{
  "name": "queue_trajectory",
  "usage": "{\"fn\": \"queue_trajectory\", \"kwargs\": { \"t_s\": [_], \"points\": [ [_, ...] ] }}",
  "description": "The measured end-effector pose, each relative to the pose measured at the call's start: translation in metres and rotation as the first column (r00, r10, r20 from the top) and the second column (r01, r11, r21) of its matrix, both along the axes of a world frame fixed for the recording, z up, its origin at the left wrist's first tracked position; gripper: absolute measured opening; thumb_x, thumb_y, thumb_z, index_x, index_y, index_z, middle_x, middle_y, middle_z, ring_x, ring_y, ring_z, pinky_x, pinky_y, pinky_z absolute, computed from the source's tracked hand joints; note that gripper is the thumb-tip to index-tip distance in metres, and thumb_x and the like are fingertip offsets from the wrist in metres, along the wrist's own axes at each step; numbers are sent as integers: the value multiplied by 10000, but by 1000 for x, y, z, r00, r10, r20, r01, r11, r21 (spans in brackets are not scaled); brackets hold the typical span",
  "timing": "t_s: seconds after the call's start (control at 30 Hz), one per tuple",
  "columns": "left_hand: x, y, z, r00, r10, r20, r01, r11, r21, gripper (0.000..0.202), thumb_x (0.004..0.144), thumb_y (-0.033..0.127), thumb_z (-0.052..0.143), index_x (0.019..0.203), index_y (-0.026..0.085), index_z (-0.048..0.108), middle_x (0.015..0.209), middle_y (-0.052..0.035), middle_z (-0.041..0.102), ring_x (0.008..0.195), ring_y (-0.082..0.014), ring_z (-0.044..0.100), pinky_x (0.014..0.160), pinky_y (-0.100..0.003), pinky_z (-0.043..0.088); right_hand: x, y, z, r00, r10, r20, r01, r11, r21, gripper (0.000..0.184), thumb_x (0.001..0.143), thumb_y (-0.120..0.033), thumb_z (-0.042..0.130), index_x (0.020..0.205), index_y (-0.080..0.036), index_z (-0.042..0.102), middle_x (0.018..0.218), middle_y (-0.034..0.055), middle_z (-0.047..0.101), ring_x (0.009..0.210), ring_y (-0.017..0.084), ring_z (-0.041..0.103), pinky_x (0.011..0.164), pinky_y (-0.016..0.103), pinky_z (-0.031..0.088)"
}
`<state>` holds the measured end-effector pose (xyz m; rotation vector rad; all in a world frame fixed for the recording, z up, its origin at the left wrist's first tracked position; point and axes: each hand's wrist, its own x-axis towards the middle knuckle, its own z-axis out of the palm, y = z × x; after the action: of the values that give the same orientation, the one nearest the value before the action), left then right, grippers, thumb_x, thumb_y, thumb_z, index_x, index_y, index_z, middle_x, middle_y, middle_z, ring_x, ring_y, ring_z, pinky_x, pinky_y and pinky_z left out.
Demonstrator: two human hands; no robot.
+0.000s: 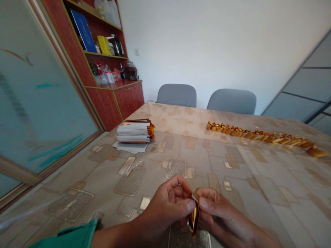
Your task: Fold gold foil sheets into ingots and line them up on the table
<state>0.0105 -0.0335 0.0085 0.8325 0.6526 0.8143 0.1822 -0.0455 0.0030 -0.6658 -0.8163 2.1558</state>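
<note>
Both of my hands meet at the near edge of the table, pinching one folded piece of gold foil paper (194, 216) between them. My left hand (167, 203) grips it from the left with thumb and curled fingers. My right hand (216, 210) presses it from the right with the thumb on top. The paper stands on edge, shiny orange-gold, partly hidden by my fingers. A green sleeve (67, 237) covers my left forearm.
A long row of several folded gold paper ingots (261, 136) runs across the far right of the patterned table (178, 151). A stack of white and gold sheets (134, 135) lies at far left. Two grey chairs (177, 94) stand behind; a red cabinet (113, 96) stands left.
</note>
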Motion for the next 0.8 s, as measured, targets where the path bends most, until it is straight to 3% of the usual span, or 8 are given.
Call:
{"fn": "queue_trajectory", "kwargs": {
  "t_s": [0.07,0.2,0.37,0.53,0.67,0.8],
  "points": [
    [1,1,-1,1000,4,-23,-4,1000,11,579,621,559,893,823,193,492,632,59,603,409,-36,457,363,-138,368,1,0,-2,1000,-14,6,14,1000,-10,316,764,-411,844,748,-134,694,660,22,649,609,129,606,592,232,396],
    [-2,1,2,998,-49,31,51,997,-50,545,655,523,889,876,187,522,665,41,617,454,-42,472,416,-141,384,1,1,2,999,4,-49,-3,1000,17,343,790,-432,827,725,-125,689,724,59,697,681,143,648,622,229,420],
    [-6,-1,6,988,-58,142,86,977,-196,529,721,488,854,1047,196,556,708,30,604,547,-69,516,528,-176,422,-1,1,13,990,-20,-142,17,1000,-18,316,797,-409,839,943,-148,739,880,66,753,807,161,704,740,261,494],
    [-6,-2,8,997,-48,56,53,994,-99,487,696,441,873,1000,187,590,777,18,626,563,-70,522,516,-179,388,-1,0,11,994,-3,-108,6,1000,26,284,817,-408,815,817,-135,737,820,71,733,807,171,689,736,265,476],
    [-5,-1,8,999,-4,-43,3,999,-33,460,695,490,863,885,177,585,677,43,590,537,-64,496,484,-165,354,0,-1,3,1000,-4,5,4,1000,12,319,787,-427,831,780,-129,718,703,32,655,659,133,587,713,277,450],
    [-5,0,7,999,-37,11,37,996,-78,496,677,521,866,888,182,572,648,49,590,481,-56,459,455,-172,319,2,-1,3,1000,30,-6,-30,999,11,335,774,-439,832,774,-125,715,765,66,687,716,153,607,688,263,427]
  ]
}}
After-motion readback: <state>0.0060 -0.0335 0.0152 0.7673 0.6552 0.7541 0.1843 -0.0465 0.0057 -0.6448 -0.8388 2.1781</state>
